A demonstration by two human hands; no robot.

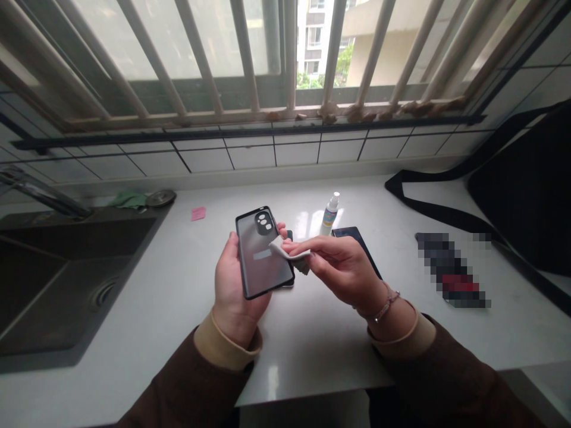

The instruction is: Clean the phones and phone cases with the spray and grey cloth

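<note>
My left hand (238,285) is closed around a phone case (263,273), a smoky see-through one with a black rim and camera cutouts at its top. The case is tilted, its back facing me. Between the fingers of my right hand (341,264) is a folded pale cloth (289,254), which lies against the right side of the case. Behind the right hand stands a small white spray bottle (330,214) with a coloured label. A dark phone or tablet (357,233) lies beside it, partly hidden by the hand. Another dark object (289,284) shows below the case, mostly covered.
On the left is a dark sink (57,303) with a tap (44,193), a green cloth (129,200) and a metal strainer (161,198). A pink note (198,213) lies on the counter. To the right are a blurred-out item (452,270) and a black bag (526,178) with its strap.
</note>
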